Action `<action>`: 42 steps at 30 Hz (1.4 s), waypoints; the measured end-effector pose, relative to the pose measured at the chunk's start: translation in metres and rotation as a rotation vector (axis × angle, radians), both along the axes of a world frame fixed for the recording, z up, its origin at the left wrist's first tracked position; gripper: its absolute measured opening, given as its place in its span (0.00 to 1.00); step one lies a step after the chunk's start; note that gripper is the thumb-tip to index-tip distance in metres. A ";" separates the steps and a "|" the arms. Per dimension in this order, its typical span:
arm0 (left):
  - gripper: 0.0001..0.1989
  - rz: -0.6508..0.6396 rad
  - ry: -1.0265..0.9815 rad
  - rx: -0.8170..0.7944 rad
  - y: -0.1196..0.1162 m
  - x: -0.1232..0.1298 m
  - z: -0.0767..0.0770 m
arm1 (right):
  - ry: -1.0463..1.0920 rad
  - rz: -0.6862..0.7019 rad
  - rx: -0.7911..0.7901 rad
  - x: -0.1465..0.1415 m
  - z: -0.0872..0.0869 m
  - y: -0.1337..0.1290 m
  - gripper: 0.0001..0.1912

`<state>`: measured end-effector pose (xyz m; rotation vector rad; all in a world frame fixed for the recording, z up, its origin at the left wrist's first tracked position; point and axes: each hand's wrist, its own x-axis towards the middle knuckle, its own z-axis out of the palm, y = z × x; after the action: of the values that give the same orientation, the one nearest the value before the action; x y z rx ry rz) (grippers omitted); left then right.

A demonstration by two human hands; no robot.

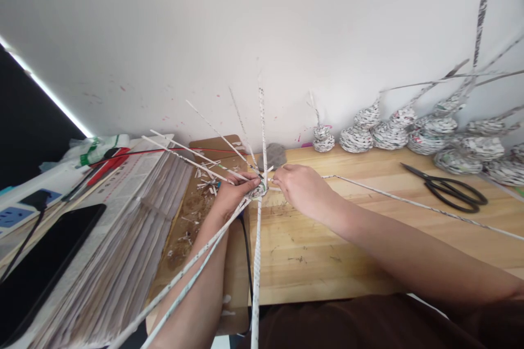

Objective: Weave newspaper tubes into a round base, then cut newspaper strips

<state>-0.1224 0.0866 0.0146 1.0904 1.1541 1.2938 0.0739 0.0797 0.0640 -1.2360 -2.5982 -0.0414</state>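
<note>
Left hand [238,190]: fingers pinching small round woven-paper hub [257,191]. Right hand [302,188]: fingers pinching slim rolled-paper strand [388,193]. Surface [311,278]: grained wood.

From our white paper weave [257,191]: flat grey newspaper stack [126,251], eight o'clock, black rectangular phone [53,267] on it; gourd-shaped woven-paper pieces [429,142], two, black metal scissors [450,189], three, both on pale wooden table [327,267].

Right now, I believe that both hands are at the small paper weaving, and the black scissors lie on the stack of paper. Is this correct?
Not quite: the black scissors lie on the wooden table, not on the stack of paper. The head view shows this. The left hand and right hand are indeed at the small paper weaving.
</note>
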 end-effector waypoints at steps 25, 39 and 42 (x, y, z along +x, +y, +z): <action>0.16 -0.049 0.031 0.023 0.000 0.004 -0.008 | 0.222 -0.042 -0.077 -0.002 -0.006 0.004 0.06; 0.12 -0.121 0.211 0.060 0.001 0.005 -0.020 | 0.103 -0.095 -0.206 -0.006 -0.011 0.015 0.11; 0.11 -0.116 0.248 0.056 0.002 0.006 -0.022 | 0.055 -0.095 -0.194 -0.008 -0.014 0.013 0.10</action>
<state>-0.1164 0.0882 -0.0077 1.3690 1.2223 1.1293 0.0656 0.0931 0.0501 -1.4044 -2.5424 0.2281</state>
